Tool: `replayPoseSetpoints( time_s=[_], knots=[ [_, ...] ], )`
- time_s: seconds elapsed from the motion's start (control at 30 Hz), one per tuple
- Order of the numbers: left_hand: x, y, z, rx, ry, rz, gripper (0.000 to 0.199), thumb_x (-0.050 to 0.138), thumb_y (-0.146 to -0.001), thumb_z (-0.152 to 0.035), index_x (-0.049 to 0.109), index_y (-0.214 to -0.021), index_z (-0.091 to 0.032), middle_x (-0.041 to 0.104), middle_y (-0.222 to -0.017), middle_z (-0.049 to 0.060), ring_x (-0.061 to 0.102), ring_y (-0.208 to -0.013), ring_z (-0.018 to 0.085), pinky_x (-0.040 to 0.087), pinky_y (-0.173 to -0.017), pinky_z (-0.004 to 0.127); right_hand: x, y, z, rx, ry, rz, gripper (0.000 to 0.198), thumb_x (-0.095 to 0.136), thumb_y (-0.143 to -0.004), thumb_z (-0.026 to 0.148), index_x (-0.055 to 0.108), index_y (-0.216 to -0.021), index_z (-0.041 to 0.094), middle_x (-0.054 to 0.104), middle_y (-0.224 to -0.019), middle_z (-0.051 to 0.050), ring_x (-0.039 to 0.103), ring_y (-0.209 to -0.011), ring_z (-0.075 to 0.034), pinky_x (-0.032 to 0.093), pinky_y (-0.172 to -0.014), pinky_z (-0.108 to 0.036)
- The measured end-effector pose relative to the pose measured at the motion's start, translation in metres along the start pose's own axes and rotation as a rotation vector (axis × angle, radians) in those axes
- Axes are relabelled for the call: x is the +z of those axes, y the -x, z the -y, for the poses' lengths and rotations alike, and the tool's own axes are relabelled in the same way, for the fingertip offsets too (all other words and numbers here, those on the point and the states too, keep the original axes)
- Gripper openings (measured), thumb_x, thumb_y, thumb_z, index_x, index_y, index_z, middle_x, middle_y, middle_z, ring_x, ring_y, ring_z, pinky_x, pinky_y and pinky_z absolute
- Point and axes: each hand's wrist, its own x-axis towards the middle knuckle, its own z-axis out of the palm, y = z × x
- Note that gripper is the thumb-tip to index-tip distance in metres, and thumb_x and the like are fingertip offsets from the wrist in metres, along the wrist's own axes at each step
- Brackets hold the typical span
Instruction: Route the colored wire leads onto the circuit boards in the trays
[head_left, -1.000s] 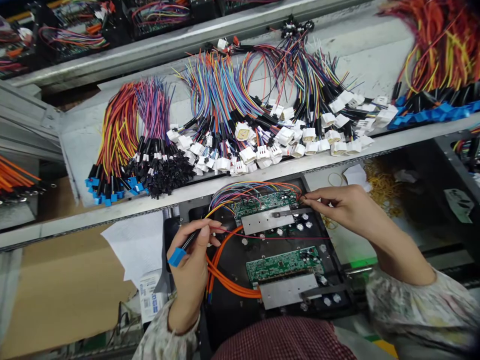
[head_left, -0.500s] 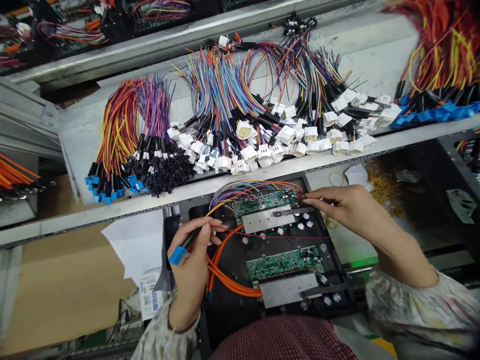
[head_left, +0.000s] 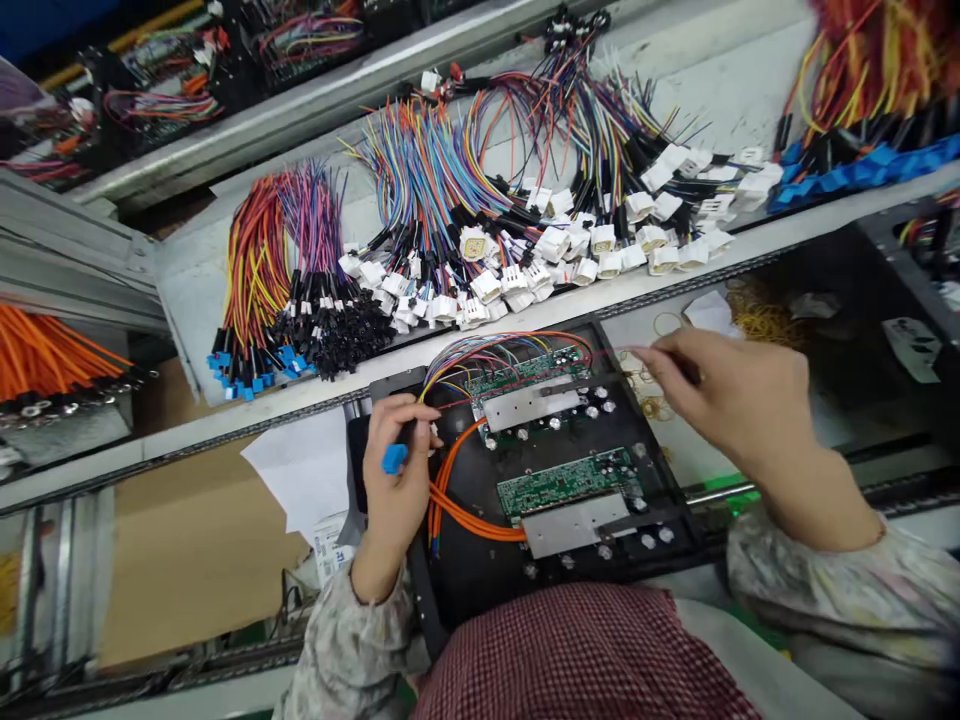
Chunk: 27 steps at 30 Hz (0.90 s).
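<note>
My left hand (head_left: 391, 490) is closed around a wire harness with a blue connector (head_left: 394, 458), left of the upper circuit board (head_left: 491, 378). A thin red wire (head_left: 615, 350) stretches from near those fingers across that board to my right hand (head_left: 739, 405), which pinches it past the board's right end. Colored wires (head_left: 457, 355) arch over the board's back edge. Both the upper board and the lower circuit board (head_left: 562, 482), each with a metal plate, sit in a black housing (head_left: 469, 590). Thick orange cables (head_left: 480, 530) loop at their left.
Behind the housing, a shelf (head_left: 645, 288) carries bundles of wires with white connectors (head_left: 517, 285), black connectors (head_left: 330, 335) and blue connectors (head_left: 862, 170). Rubber bands (head_left: 761, 315) lie at the right. Cardboard (head_left: 202, 560) and white paper (head_left: 292, 465) lie at the left.
My right hand has moved from the upper board's right end outward to the right, drawing the red wire with it. My left hand still holds the harness; the whole view has shifted slightly.
</note>
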Motion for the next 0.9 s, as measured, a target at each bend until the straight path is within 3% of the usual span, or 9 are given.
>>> replayPoseSetpoints(
  time_s=[0.13, 0.23, 0.3, 0.5, 0.67, 0.77, 0.9],
  knots=[
    [-0.01, -0.001, 0.006, 0.284, -0.55, 0.16, 0.02, 0.058, -0.094, -0.032, 0.067, -0.108, -0.021, 0.056, -0.102, 0.009, 0.057, -0.099, 0.025, 0.05, -0.087, 0.044, 0.003, -0.006, -0.002, -0.016, -0.279, 0.044, 0.034, 0.045, -0.1, 0.037, 0.076, -0.101, 0.024, 0.076, -0.103, -0.008, 0.069, -0.087, -0.025, 0.047, -0.068, -0.036],
    [-0.012, 0.004, 0.013, 0.344, -0.741, 0.254, 0.056, 0.065, -0.086, -0.058, 0.062, -0.126, -0.019, 0.056, -0.112, 0.014, 0.053, -0.104, 0.033, 0.046, -0.09, 0.052, 0.018, -0.006, 0.004, 0.037, -0.364, 0.079, 0.029, 0.05, -0.096, 0.038, 0.077, -0.099, 0.026, 0.077, -0.096, -0.005, 0.069, -0.077, -0.022, 0.047, -0.067, -0.034],
    [-0.014, 0.01, 0.016, 0.353, -0.808, 0.292, 0.068, 0.061, -0.085, -0.067, 0.06, -0.132, -0.018, 0.056, -0.116, 0.016, 0.052, -0.107, 0.036, 0.044, -0.091, 0.056, 0.027, -0.006, 0.005, 0.076, -0.373, 0.108, 0.025, 0.055, -0.094, 0.037, 0.077, -0.097, 0.027, 0.077, -0.091, -0.003, 0.069, -0.073, -0.021, 0.046, -0.066, -0.033],
    [-0.023, 0.023, 0.014, 0.383, -0.822, 0.308, 0.046, 0.059, -0.092, -0.05, 0.065, -0.127, -0.021, 0.053, -0.125, 0.018, 0.05, -0.113, 0.037, 0.045, -0.094, 0.057, 0.03, -0.009, 0.001, 0.114, -0.388, 0.169, 0.022, 0.058, -0.091, 0.035, 0.077, -0.096, 0.026, 0.073, -0.071, -0.001, 0.066, -0.063, -0.019, 0.044, -0.063, -0.031],
    [-0.03, 0.05, 0.003, 0.412, -0.754, 0.263, 0.035, 0.062, -0.092, -0.033, 0.065, -0.126, -0.025, 0.049, -0.136, 0.016, 0.046, -0.129, 0.038, 0.041, -0.104, 0.06, 0.035, -0.012, -0.001, 0.055, -0.338, 0.167, 0.024, 0.056, -0.093, 0.037, 0.077, -0.096, 0.027, 0.075, -0.078, -0.002, 0.066, -0.066, -0.019, 0.042, -0.063, -0.031],
    [-0.029, 0.078, 0.001, 0.372, -0.732, 0.272, 0.047, 0.062, -0.092, -0.025, 0.056, -0.138, -0.03, 0.036, -0.154, 0.015, 0.031, -0.146, 0.04, 0.035, -0.112, 0.064, 0.032, -0.008, 0.0, 0.027, -0.23, 0.148, 0.028, 0.055, -0.094, 0.044, 0.078, -0.098, 0.027, 0.077, -0.082, -0.004, 0.066, -0.069, -0.021, 0.039, -0.061, -0.032],
    [-0.029, 0.114, 0.01, 0.23, -0.713, 0.257, 0.076, 0.049, -0.091, -0.005, 0.029, -0.157, -0.036, 0.006, -0.17, 0.01, 0.008, -0.156, 0.04, 0.027, -0.116, 0.07, 0.002, 0.014, 0.002, 0.108, -0.13, 0.044, 0.044, 0.053, -0.094, 0.057, 0.076, -0.109, 0.024, 0.077, -0.084, -0.008, 0.065, -0.063, -0.022, 0.039, -0.058, -0.033]
  ],
)
